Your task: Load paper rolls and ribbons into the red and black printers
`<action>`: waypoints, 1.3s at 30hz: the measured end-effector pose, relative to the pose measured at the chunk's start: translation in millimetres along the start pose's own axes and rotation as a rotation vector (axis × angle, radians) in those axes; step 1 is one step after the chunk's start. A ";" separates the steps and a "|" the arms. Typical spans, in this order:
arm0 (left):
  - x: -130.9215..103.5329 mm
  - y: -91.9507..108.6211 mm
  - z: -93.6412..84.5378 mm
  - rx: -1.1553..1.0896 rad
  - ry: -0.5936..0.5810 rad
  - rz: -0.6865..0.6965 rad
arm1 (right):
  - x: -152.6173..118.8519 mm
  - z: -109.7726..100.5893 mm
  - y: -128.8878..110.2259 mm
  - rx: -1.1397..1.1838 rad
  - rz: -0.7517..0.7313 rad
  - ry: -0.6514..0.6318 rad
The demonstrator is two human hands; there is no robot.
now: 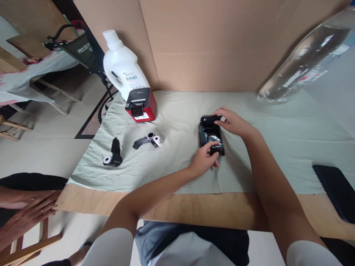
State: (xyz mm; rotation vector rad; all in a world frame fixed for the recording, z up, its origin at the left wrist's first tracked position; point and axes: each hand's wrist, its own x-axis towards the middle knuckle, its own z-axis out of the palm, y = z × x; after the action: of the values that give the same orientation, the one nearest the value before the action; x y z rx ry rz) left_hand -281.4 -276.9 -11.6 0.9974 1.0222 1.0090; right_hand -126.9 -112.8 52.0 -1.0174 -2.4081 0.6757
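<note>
A black portable printer (203,135) lies on the cloth in front of me, its cover raised at the far end and shiny black film across its near part. My left hand (203,160) grips the near end, where a shiny black roll (217,149) shows. At the far right corner, my right hand (233,122) has its thumb and fingers closed on the dark cover (209,119). To the left sit small rolls of black film on white cores: one roll (112,159) with a loose tail, and a pair (151,139) close together.
A red and black label printer (149,107) stands before a white detergent bottle (126,66). At the right are a large clear bottle (307,59) and a dark phone (335,192) by the table edge. Cardboard (208,48) walls the back. Another person's hands (30,210) rest at lower left.
</note>
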 end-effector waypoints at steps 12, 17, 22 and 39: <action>2.1 -6.2 -2.4 0.011 -0.004 0.022 | -0.1 -4.4 -10.0 0.077 0.279 -0.205; 1.2 -5.2 -3.6 0.014 -0.022 0.006 | 2.9 11.9 -2.5 0.249 0.503 -0.191; 0.7 -0.8 -3.2 0.020 -0.017 0.007 | 3.4 11.1 -2.0 0.187 0.575 -0.215; 48.3 42.6 -54.7 0.747 0.235 0.010 | -77.2 99.6 -33.1 0.615 0.487 0.607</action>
State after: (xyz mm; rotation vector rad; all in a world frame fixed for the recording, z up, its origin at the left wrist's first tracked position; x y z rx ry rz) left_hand -331.6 -211.9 8.4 1.5051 1.6521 0.7643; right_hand -151.5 -216.9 -22.3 -1.2909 -1.3167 1.0064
